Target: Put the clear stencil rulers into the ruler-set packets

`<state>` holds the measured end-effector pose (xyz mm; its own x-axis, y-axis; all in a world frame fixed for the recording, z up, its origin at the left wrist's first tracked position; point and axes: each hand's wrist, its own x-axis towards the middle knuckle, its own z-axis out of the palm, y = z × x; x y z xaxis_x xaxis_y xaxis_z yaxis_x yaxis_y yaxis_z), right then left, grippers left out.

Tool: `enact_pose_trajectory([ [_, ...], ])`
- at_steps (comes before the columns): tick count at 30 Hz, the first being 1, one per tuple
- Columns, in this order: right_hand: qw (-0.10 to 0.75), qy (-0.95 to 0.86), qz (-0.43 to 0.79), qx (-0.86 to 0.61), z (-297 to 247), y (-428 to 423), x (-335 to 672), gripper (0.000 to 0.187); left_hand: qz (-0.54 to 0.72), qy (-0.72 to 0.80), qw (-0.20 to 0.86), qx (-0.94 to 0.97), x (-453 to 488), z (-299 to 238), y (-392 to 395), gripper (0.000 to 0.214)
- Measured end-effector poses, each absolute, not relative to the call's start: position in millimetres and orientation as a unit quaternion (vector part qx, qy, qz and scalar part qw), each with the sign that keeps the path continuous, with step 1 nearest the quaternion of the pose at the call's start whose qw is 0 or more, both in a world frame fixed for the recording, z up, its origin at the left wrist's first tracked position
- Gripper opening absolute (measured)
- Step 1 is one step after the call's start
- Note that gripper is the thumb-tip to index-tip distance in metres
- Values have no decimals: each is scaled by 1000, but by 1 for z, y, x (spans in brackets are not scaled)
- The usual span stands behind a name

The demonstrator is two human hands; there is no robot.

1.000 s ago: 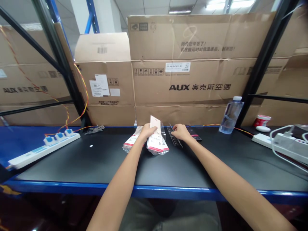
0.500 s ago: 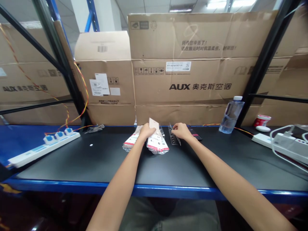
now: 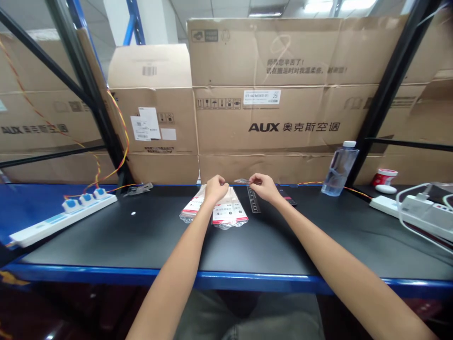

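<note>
My left hand (image 3: 215,187) is closed in a loose fist over the top of a pile of clear packets with red and white cards (image 3: 228,213) lying flat on the black bench mat (image 3: 247,241). My right hand (image 3: 262,185) is raised slightly off the mat and pinches a small flat clear piece (image 3: 242,181) that points left toward my left hand. Just below my right hand a dark strip (image 3: 253,204) lies on the mat, with a black packet (image 3: 288,198) behind it.
A white power strip with blue sockets (image 3: 60,217) lies at the left, another power strip with cables (image 3: 414,210) at the right. A water bottle (image 3: 339,169) and a red-and-white tub (image 3: 385,178) stand at the back right. Cardboard boxes (image 3: 283,94) wall the back.
The packet my left hand held upright has been laid flat on the pile. My right hand lifted from the dark strip and now pinches a small clear piece.
</note>
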<state>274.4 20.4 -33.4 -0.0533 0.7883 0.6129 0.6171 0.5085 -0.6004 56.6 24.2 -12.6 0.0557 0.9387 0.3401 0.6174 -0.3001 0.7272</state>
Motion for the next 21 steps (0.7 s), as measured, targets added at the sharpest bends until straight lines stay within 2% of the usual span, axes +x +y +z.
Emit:
enact_pose_trajectory([
  [2, 490, -719, 96, -484, -35, 22, 277, 13, 390, 514, 265, 717, 62, -10, 19, 9],
  [6, 476, -728, 105, -482, -40, 24, 280, 11, 348, 424, 403, 732, 74, -9, 7, 20],
  [9, 461, -738, 99, -483, -43, 22, 282, 13, 356, 385, 459, 717, 79, -6, 2, 21],
  [15, 432, -752, 75, -492, -45, 19, 289, 4, 355, 334, 495, 719, 79, -1, -6, 48],
  [21, 368, -768, 34, -524, -50, 22, 294, 6, 298, 300, 482, 768, 83, -3, -14, 52],
])
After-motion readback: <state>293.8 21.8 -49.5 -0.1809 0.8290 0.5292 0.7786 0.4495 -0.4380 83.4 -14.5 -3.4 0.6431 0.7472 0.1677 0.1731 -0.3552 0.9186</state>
